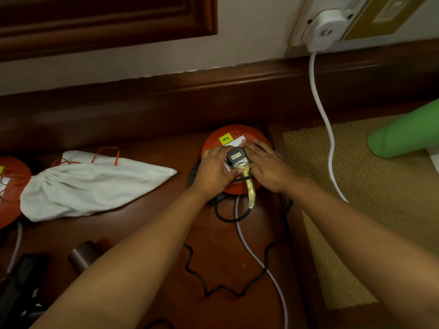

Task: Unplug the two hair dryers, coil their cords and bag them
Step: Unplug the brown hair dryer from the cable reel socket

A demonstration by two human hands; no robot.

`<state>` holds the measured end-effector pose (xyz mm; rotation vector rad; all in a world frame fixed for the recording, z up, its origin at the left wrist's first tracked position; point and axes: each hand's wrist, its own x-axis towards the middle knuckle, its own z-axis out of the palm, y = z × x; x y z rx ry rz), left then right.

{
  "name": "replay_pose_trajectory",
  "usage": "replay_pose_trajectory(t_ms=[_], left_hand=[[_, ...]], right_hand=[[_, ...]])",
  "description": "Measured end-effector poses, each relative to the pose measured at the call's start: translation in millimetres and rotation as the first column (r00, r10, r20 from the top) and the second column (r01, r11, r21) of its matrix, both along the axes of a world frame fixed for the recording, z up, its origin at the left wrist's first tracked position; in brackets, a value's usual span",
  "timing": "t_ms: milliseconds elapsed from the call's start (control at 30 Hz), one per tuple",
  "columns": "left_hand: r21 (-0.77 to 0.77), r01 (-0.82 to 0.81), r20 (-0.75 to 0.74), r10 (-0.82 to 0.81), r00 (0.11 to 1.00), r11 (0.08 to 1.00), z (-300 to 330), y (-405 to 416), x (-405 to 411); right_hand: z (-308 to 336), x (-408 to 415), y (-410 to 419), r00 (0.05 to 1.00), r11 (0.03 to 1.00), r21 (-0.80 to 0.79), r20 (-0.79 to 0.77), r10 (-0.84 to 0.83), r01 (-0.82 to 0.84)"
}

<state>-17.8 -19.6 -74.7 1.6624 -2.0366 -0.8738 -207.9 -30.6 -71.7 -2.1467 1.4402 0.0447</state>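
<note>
A black plug (236, 157) sits in the white socket face of a round orange extension reel (234, 136) marked with a yellow sticker. My left hand (215, 170) grips the plug from its left side, thumb under it. My right hand (263, 166) lies flat on the reel beside the plug, fingers spread. The plug's black cord (228, 290), wrapped in yellowish tape near the plug, snakes over the wooden floor. A white drawstring bag (88, 184) with orange strings lies to the left. A dark hair dryer (82, 256) shows at the lower left, partly hidden by my left arm.
A white cable (320, 108) runs from a white wall plug (326, 28) down across a woven mat (380, 198) to the reel. A second orange reel (9, 186) sits at the far left. A green cylinder (406, 136) lies at the right. A black object (19, 288) is at bottom left.
</note>
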Motion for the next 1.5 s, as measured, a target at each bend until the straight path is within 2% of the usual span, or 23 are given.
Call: replay_pose_trajectory(t_ms=[333, 633, 1000, 1167, 1267, 1400, 1500], left_hand=[[-0.019, 0.007, -0.016, -0.008, 1.0, 1.0, -4, 1, 1], [-0.021, 0.005, -0.02, -0.006, 1.0, 1.0, -6, 0, 1], [0.038, 0.008, -0.01, -0.008, 1.0, 0.999, -4, -3, 2], [0.113, 0.034, 0.002, -0.034, 0.999, 0.993, 11, -6, 2], [0.163, -0.045, -0.012, 0.047, 0.999, 0.986, 21, -7, 10], [0.116, 0.033, 0.173, -0.053, 0.983, 0.993, 17, -7, 29], [0.132, 0.104, 0.239, -0.133, 0.962, 0.986, 13, -8, 32]], right_hand=[[0, -5, -8, 0.999, 1.0, 0.005, 0.03, 0.028, -0.029], [1, -1, -13, 0.999, 0.999, -0.04, -0.031, 0.027, -0.028], [9, 1, -12, 1.0, 1.0, 0.015, -0.026, 0.008, -0.008], [14, 15, -7, 0.98, 0.989, 0.042, 0.132, -0.146, 0.142], [25, 24, 0, 0.934, 0.962, 0.073, 0.233, -0.272, 0.262], [33, 38, 8, 0.909, 0.937, 0.109, 0.231, -0.348, 0.331], [27, 52, 15, 0.907, 0.929, 0.079, 0.203, -0.37, 0.361]])
